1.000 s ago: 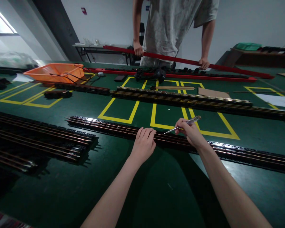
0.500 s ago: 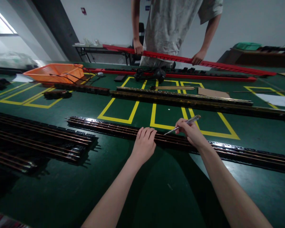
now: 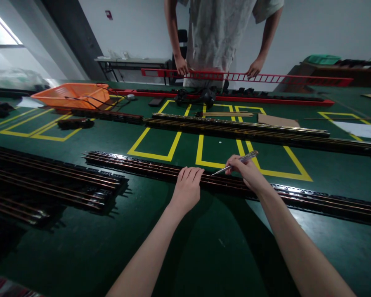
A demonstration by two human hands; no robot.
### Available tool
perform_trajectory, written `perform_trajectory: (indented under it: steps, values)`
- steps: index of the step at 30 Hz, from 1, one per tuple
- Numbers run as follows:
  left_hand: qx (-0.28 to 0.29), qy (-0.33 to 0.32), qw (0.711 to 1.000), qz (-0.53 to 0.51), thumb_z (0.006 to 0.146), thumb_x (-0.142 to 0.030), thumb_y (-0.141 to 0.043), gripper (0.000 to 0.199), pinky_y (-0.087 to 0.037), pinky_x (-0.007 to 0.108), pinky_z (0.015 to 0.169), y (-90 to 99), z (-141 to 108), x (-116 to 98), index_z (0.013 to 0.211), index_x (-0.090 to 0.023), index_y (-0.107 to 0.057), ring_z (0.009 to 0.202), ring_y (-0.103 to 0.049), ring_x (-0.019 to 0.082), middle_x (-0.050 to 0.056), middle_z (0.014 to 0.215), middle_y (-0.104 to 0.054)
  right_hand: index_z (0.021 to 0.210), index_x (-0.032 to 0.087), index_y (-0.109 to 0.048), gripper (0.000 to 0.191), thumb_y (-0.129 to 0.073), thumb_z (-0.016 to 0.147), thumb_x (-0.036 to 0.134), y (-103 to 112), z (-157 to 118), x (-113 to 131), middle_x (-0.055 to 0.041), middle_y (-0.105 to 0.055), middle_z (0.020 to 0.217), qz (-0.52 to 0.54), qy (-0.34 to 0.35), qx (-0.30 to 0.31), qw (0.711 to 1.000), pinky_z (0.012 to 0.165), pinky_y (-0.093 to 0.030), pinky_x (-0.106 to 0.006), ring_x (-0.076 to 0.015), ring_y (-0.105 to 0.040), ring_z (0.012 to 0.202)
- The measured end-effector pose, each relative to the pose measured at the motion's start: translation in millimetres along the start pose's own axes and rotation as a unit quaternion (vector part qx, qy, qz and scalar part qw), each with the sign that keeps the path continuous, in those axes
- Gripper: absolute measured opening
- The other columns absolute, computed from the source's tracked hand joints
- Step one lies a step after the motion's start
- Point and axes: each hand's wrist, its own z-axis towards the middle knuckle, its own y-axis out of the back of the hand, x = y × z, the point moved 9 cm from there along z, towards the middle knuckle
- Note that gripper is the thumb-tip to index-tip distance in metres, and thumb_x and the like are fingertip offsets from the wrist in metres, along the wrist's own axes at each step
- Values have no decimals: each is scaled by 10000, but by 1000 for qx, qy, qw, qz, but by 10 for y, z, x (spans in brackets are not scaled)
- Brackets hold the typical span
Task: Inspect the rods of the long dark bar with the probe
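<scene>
A long black rail (image 3: 135, 164) with copper-coloured rods along it lies across the green table in front of me. My left hand (image 3: 188, 185) lies over its middle, fingers bent down across the rail; the thumb is hidden. Just to the right, my right hand (image 3: 245, 171) is closed round a slim screwdriver (image 3: 249, 156) with a clear-looking handle. Its thin metal shaft slants down to the left, and the tip meets the rail close to my left fingertips. Whether a screw sits under the tip is too small to tell.
Several similar rails (image 3: 55, 181) lie at the left. Beyond are more long rails (image 3: 235, 128), an orange basket (image 3: 74, 95), cardboard (image 3: 278, 120) and yellow tape outlines (image 3: 151, 156). Across the table a co-worker (image 3: 219, 37) holds a red slotted bar (image 3: 265, 77).
My screwdriver and right hand have shifted slightly left along the rail; the rail has slid slightly left too. The co-worker has turned and levelled the red bar, so its slots show.
</scene>
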Motion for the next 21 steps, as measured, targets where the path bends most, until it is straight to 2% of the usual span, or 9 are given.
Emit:
perform_trajectory:
  steps: [5, 15, 21]
  values:
    - [4, 6, 999, -35, 854, -153, -402, 377, -317, 428, 1080, 11, -6, 29, 1213, -147, -514, 1172, -497, 207, 68, 1227, -582, 576, 191, -550, 169, -567, 719, 278, 101, 13, -45, 20, -534, 546, -6, 6, -33, 999, 572, -451, -248, -101, -515, 523]
    - [1, 6, 999, -36, 875, -338, -473, 364, -344, 439, 1048, 14, 10, 20, 1177, -141, -523, 1137, -513, 223, 82, 1181, -599, 469, 182, -499, 172, -574, 619, 222, 222, 8, -28, 26, -470, 498, 51, -4, -112, 992, 415, -319, -209, -66, -412, 434]
    - [2, 6, 1000, -22, 861, -368, -519, 371, -363, 443, 1030, 3, 15, 24, 1155, -142, -523, 1119, -526, 227, 82, 1162, -607, 490, 190, -501, 165, -597, 611, 250, 212, -6, -15, 20, -484, 521, 49, -8, -108, 993, 423, -346, -215, -78, -430, 456]
